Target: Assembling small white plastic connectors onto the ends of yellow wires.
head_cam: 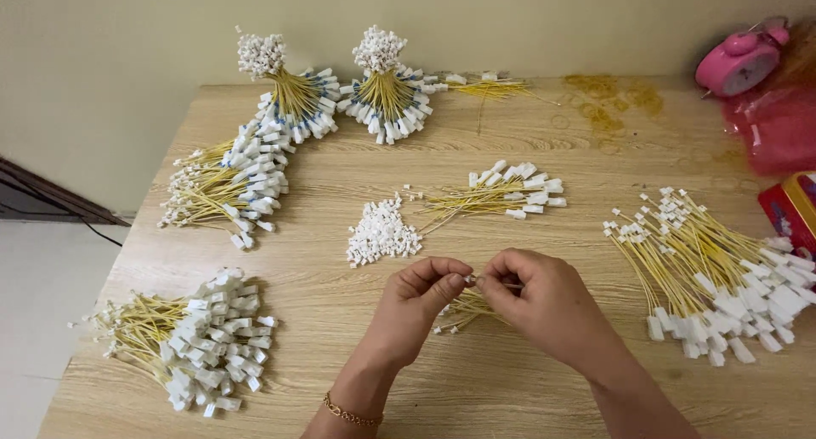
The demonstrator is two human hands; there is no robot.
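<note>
Two bare hands pinch thin yellow wires tipped with white plastic connectors above a pale wooden bench (510,388).

The left hand (416,307) and right hand (540,299) meet fingertip to fingertip, fingers clamped on a small bunch of the yellow wires (466,307) just over the bench. Beyond lies a heap of loose white connectors (381,232); farther back, two tied upright bundles (387,95) and a pink alarm clock (738,61).

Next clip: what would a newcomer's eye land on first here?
Probably the two hands, left hand and right hand, pinching a small bunch of yellow wires together at the near middle of the wooden table. Next, the upright tied wire bundles at the far edge, and the pink alarm clock in the far right corner.
</note>
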